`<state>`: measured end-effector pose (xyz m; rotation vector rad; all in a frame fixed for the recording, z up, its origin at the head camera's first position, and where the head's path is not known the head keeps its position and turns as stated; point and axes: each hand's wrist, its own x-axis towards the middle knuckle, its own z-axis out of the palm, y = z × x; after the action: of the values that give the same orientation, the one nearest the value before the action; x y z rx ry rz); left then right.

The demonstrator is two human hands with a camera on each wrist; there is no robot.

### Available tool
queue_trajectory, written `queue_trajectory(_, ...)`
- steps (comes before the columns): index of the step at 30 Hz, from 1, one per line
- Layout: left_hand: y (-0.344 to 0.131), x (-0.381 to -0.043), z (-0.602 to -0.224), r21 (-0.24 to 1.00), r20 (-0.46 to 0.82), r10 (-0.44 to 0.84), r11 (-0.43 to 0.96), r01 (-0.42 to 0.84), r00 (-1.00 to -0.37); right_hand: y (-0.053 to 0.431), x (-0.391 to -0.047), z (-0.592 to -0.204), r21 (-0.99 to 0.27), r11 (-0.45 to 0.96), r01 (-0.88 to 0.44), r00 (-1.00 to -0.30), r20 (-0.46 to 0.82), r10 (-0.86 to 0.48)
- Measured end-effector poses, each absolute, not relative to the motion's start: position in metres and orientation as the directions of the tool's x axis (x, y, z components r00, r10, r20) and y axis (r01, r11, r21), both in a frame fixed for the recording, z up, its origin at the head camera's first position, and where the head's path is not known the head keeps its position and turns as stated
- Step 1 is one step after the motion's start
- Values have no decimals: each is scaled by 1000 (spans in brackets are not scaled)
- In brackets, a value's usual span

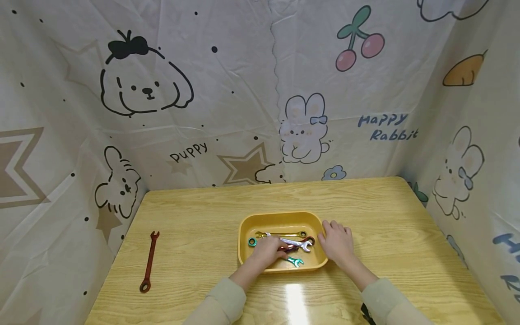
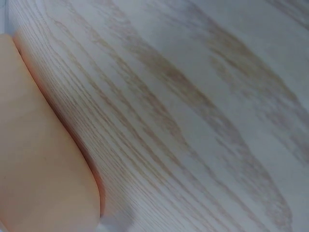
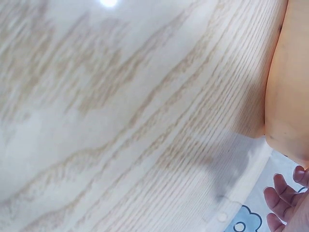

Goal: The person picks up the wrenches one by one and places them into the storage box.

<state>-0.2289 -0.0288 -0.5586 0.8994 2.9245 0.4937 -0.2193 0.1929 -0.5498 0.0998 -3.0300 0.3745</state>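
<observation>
A yellow plastic tray (image 1: 280, 270) on the wooden table holds several combination wrenches. My left hand (image 1: 265, 253) reaches in over the front left rim, and its thumb and fingers pinch a dark red wrench (image 1: 291, 248) among the pile. A silver wrench (image 1: 305, 245) lies across the red one, and a green wrench (image 1: 296, 262) runs partly hidden under this hand. Behind them lies a gold wrench (image 1: 284, 234). My right hand (image 1: 338, 240) rests at the tray's right rim, its fingers loosely bent outside the wall in the right wrist view.
Another red wrench (image 1: 149, 262) lies alone on the left of the table (image 1: 195, 234), well apart from the tray. Patterned cloth (image 1: 227, 113) hangs behind the table and at both sides. A small dark object (image 1: 367, 313) shows beside the right sleeve.
</observation>
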Motion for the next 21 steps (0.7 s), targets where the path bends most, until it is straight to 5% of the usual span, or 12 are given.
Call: queue_trajectory(21,-29,-227,-557,295,39,550,791,536,-834,193,-220,-549,-247,966,-73,-994,97,-50)
